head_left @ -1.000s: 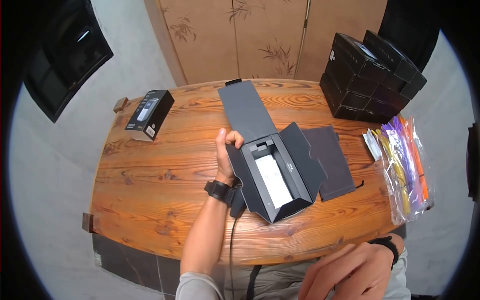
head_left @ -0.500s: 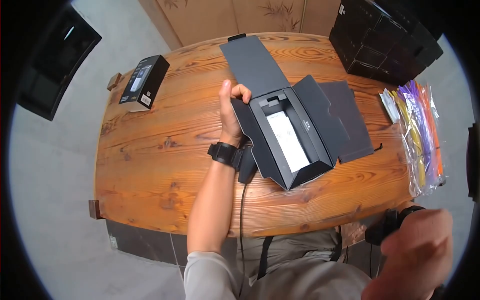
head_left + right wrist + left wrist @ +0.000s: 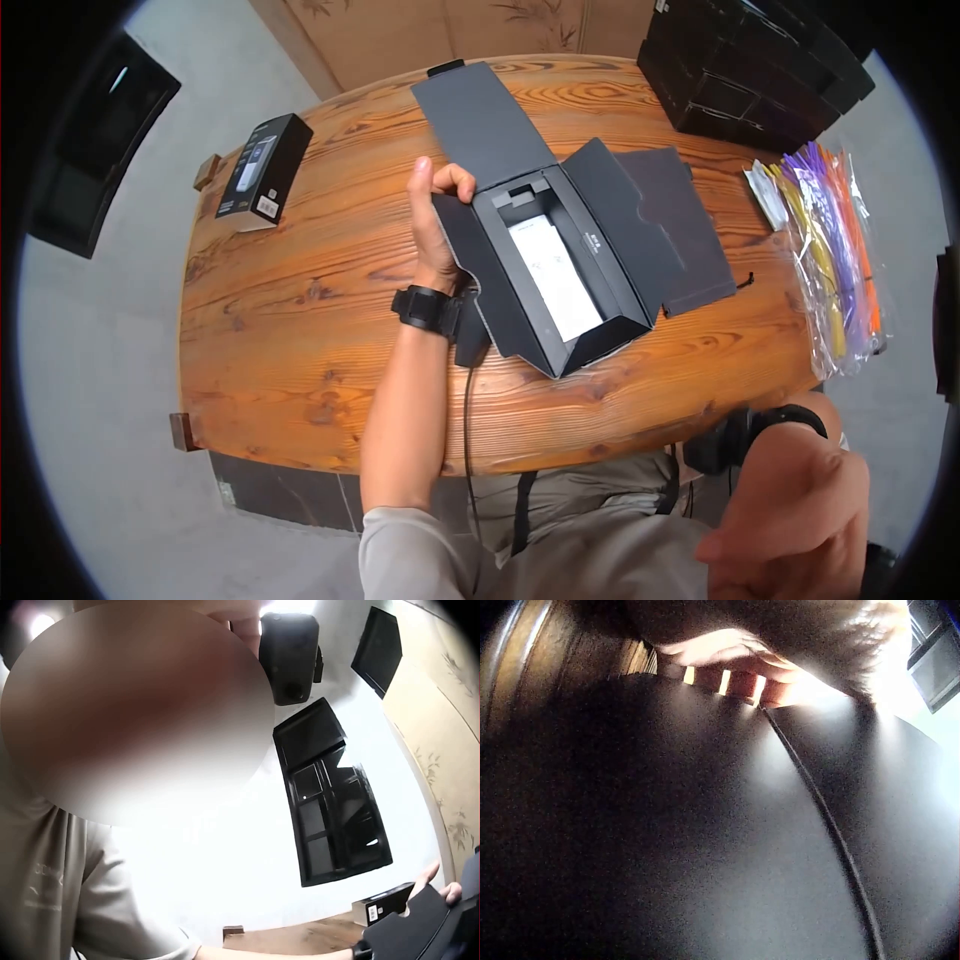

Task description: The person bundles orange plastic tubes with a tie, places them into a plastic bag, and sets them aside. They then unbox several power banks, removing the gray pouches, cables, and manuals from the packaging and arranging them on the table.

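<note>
In the head view my left hand [image 3: 432,225] grips the left side of an unfolded dark box [image 3: 620,245], thumb pointing up and fingers curled at its flap. The box's long lid lies folded back toward the far side. Inside its tray is a white printed rectangular piece [image 3: 555,280]. The left wrist view is mostly filled by the dark box panel [image 3: 667,825], with fingers [image 3: 742,682] behind its edge. My right hand [image 3: 800,500], blurred and loosely bent, is raised close to the head camera, away from the table; nothing shows in it.
A dark flat pouch [image 3: 690,240] with a cord lies right of the box. Further right sits a clear bag of colourful strips [image 3: 835,260]. Black boxes [image 3: 750,80] are stacked at the back right. Another black box [image 3: 265,170] stands at the left on the wooden table [image 3: 290,330].
My right hand has risen from near the lap toward the head and further right. The head view has tilted downward. My left hand keeps its grip on the box.
</note>
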The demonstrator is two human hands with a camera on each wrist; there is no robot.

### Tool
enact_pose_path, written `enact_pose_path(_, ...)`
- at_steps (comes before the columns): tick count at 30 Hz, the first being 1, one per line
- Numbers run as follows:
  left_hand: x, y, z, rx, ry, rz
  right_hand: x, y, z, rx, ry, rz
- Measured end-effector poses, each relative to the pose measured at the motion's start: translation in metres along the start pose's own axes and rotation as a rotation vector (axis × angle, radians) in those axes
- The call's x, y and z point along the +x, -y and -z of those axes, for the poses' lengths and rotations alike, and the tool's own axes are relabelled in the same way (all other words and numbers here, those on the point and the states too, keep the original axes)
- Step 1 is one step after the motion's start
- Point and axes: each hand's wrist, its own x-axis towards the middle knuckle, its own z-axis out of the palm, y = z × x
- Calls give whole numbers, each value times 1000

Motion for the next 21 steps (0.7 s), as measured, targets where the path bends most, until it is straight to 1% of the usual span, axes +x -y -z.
enact_pose_path(2,-3,-4,-5,-46,-2,40,7,-19,13,181,169,331)
enact_pose_path(3,-2,-3,-3,-34,9,26,13,-9,18,137,274,220)
enact_pose_path(5,-3,-3,-5,-32,9,36,13,-5,14,126,316,133)
enact_pose_path(6,-3,-5,-4,-30,4,39,7,-10,1,166,256,163)
enact_pose_path(8,1,-3,-2,-72,23,19,8,-13,-6,108,311,146)
enact_pose_path(9,-1,-1,-2,-86,18,27,10,-13,-6,5,417,89)
enact_pose_path(11,-1,-3,-2,-104,10,35,8,-28,-6,168,588,-286)
enact_pose_path(12,-1,-1,-1,-111,7,37,7,-35,-5,222,643,-479)
enact_pose_path(13,-1,1,0,-120,4,40,12,-52,-8,121,690,-433)
enact_pose_path(14,-1,2,1,-120,7,31,18,-68,-7,90,795,-506)
enact_pose_path(15,0,3,2,-121,12,25,8,-83,-11,111,729,-644)
enact_pose_path(16,1,3,2,-122,19,19,10,-94,-14,47,788,-666)
enact_pose_path(17,-1,0,0,-127,27,19,10,-104,-16,18,873,-749)
enact_pose_path(20,0,1,-2,-71,15,-17,1,-129,-22,-23,1036,-753)
enact_pose_path(21,0,1,-3,-73,14,-4,-1,-130,-24,-42,1059,-739)
